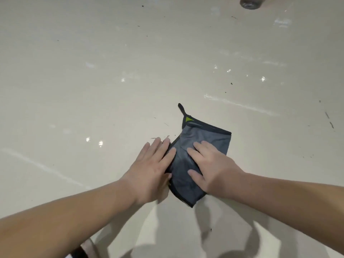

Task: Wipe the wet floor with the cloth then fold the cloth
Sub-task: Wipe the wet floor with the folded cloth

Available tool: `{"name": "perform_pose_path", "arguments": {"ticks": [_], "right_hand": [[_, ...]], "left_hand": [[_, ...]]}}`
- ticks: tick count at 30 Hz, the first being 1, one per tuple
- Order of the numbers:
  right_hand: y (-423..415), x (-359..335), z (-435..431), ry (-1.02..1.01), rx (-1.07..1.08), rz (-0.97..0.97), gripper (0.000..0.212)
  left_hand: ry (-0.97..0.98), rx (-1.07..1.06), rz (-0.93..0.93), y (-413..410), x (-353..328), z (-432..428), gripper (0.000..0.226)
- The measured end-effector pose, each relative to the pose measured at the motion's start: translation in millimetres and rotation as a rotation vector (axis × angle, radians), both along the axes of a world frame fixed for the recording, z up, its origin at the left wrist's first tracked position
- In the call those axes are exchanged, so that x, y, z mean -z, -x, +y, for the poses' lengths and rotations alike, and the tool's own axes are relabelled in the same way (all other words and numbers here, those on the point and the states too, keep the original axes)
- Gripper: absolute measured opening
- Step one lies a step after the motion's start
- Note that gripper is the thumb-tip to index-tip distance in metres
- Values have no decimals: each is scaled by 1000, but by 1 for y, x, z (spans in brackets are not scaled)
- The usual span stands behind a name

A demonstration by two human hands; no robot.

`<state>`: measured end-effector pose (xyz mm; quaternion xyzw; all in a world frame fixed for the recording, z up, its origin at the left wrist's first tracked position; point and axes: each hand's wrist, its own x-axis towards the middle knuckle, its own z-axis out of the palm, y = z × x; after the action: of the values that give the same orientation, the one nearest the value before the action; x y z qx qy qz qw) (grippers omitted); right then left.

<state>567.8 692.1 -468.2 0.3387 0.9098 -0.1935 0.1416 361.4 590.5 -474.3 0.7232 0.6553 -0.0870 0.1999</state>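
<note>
The cloth (202, 135) lies on the floor (111, 71) directly in front of the person, between the two forearms. It is grey-blue with a dark border and it is folded - one layer lies over another, and the upper layer's border runs just inside the border of the lower one along the far side. At the far corner there is a small green patch (188, 119), and a dark loop (181, 108) sticks out from it flat on the floor.

The left hand (154, 164) lies flat with straight fingers at the left edge of the cloth. Its fingertips (172, 151) touch the fabric and the rest of the hand is over the bare floor. It grips nothing, and it looks a little blurred. The right hand (210, 164) presses flat on the right half of the cloth, the fingers spread and straight - it also grips nothing.

The floor is pale and glossy. A wet streak (240, 105) shines on it beyond the cloth to the right, together with small bright spots. Dark specks (231, 83) are scattered on the floor. At the far right, a dark round object (250, 3) is cut by the top edge of the view.
</note>
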Motion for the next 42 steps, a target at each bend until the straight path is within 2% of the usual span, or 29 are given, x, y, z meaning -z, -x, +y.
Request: {"name": "perform_pose_path", "arguments": {"ticks": [2, 4, 6, 8, 12, 15, 17, 21, 23, 26, 28, 30, 33, 37, 40, 42], "right_hand": [[14, 21, -16, -31, 67, -17, 94], [28, 43, -34, 1, 189, -42, 104], [39, 57, -43, -70, 251, 45, 100], [39, 62, -41, -126, 222, 76, 96], [19, 68, -14, -206, -57, 72, 83], [3, 67, 2, -222, -118, 111, 79], [-19, 68, 5, -227, -100, 138, 77], [-80, 66, 21, -220, -12, 163, 73], [-117, 67, 31, -227, 60, 166, 72], [-179, 68, 46, -244, 208, 157, 72], [-219, 70, 50, -279, 299, 171, 71], [-262, 72, 47, -332, 404, 189, 68], [-323, 76, 34, -384, 585, 191, 68], [-382, 74, 17, -379, 779, 60, 73], [-389, 71, 5, -328, 1020, -66, 75], [-377, 70, -8, -282, 1150, -58, 75]], "left_hand": [[73, -12, 58, -4, -19, -12, 80], [169, -50, 116, -11, -38, -13, 87], [214, -125, 147, -19, -56, -7, 91], [251, -143, 184, -23, -65, 2, 89], [266, -185, 265, -36, -64, 19, 88], [257, -197, 308, -56, -60, 27, 82], [287, -146, 326, -76, -64, 27, 81], [280, 104, 426, -113, -66, 50, 85], [251, 131, 464, -142, -59, 77, 88], [155, 16, 373, -210, -41, 120, 84], [75, -129, 193, -256, -26, 133, 79], [21, -182, 11, -301, -14, 130, 75], [5, -53, -121, -348, -2, 119, 75], [41, 159, -82, -377, 8, 129, 84], [21, 209, -95, -391, 12, 145, 84], [26, 233, -120, -397, 8, 148, 85]]}}
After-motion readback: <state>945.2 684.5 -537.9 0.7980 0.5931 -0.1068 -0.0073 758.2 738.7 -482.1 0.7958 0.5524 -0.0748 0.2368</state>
